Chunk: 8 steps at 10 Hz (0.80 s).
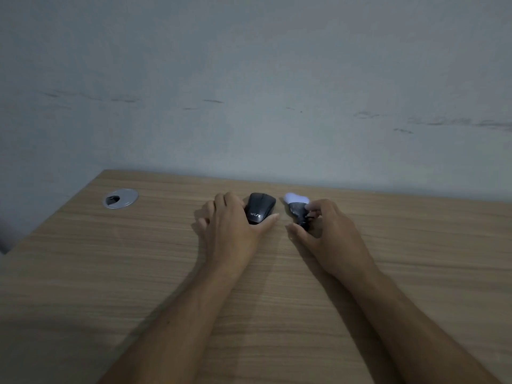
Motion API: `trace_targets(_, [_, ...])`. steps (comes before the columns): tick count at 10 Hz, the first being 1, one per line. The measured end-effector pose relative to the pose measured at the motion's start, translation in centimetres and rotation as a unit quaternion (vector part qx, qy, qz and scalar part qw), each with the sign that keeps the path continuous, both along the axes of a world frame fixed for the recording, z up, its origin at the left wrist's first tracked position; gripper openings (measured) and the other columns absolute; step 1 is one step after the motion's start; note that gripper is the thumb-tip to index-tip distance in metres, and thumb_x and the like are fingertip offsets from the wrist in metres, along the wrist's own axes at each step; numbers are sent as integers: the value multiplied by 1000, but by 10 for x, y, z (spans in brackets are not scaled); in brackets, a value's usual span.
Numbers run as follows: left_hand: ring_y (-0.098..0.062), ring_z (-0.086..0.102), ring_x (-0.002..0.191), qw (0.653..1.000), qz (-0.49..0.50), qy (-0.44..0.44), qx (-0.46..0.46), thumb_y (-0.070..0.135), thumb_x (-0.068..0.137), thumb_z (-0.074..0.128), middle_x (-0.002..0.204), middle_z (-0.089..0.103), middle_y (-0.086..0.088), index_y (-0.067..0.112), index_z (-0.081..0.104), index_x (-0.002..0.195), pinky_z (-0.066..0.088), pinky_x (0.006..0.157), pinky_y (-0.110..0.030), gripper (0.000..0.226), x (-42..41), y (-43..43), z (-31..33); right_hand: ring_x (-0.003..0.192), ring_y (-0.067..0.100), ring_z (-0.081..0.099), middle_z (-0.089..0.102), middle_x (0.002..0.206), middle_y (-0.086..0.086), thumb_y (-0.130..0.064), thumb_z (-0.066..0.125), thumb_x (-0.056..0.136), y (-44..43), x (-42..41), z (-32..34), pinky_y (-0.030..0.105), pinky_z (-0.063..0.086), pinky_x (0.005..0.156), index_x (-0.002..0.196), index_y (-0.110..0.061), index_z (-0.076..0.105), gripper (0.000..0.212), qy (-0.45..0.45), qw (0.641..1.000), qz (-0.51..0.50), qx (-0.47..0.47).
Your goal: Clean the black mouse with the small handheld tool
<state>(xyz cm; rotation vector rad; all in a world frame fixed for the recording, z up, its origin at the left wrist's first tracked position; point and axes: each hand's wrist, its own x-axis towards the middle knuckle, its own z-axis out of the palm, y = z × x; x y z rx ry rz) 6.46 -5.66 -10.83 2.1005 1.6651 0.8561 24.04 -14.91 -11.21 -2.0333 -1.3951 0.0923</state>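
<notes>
Left hand (231, 220) cupping black mouse (259, 207), right hand (321, 225) pinching half-hidden tool (297, 207)

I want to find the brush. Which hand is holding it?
The right hand pinches the small white-tipped brush; the left hand grips the black mouse.

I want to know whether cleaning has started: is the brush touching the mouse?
No, the brush, held in the right hand, sits apart from the mouse, which the left hand grips.
</notes>
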Motion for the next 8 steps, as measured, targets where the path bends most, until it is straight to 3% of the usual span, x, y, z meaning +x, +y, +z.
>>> trace_targets(2, [-18,50,123,1000,-2,0,-5,100,68,54,116,58,11,31,61,105,41,102,-48,78,-1,-2,4,117,20,69,67,125,-8,-71,71,91,-2,-2,1,53,57,102,128,-29,61,57,-23,1000,7,8])
trace_targets(3, [-21,54,117,998,-9,-60,7,87,90,45,112,63,7,27,62,98,43,104,-47,63,-2,5,2,113,20,70,67,122,-7,-67,66,94,-2,0,0,51,58,97,126,-27,63,52,-30,999,7,21])
trace_targets(4, [-30,62,107,993,-30,-88,71,54,112,39,104,67,-1,18,64,92,42,94,-41,48,-10,15,1,113,21,71,68,122,-6,-61,67,96,-2,0,-1,49,59,96,125,-25,65,46,-24,999,6,31])
trace_targets(5, [-29,67,114,992,-63,3,105,31,115,38,124,69,-2,16,72,119,47,98,-41,36,-25,26,-4,112,21,71,69,120,-6,-56,69,98,0,2,-5,47,58,97,123,-23,66,41,1,999,3,44])
trace_targets(6, [-24,50,149,988,-114,87,59,29,115,33,159,53,5,25,56,148,40,120,-48,41,-34,35,-12,109,19,71,72,117,-6,-51,73,101,2,4,-4,40,56,92,121,-23,68,35,59,997,-8,57])
trace_targets(7, [-18,16,167,981,-135,138,18,33,116,27,178,26,9,28,34,167,15,135,-45,52,-35,42,-18,107,15,71,74,116,-8,-52,70,103,4,10,3,24,50,79,128,-22,66,39,142,989,-22,43])
trace_targets(8, [-17,10,168,977,-147,157,13,35,116,26,180,17,11,31,28,170,11,135,-44,54,-36,44,-14,96,7,68,73,119,-8,-55,67,104,4,19,30,27,49,77,129,-23,67,40,284,956,-53,45])
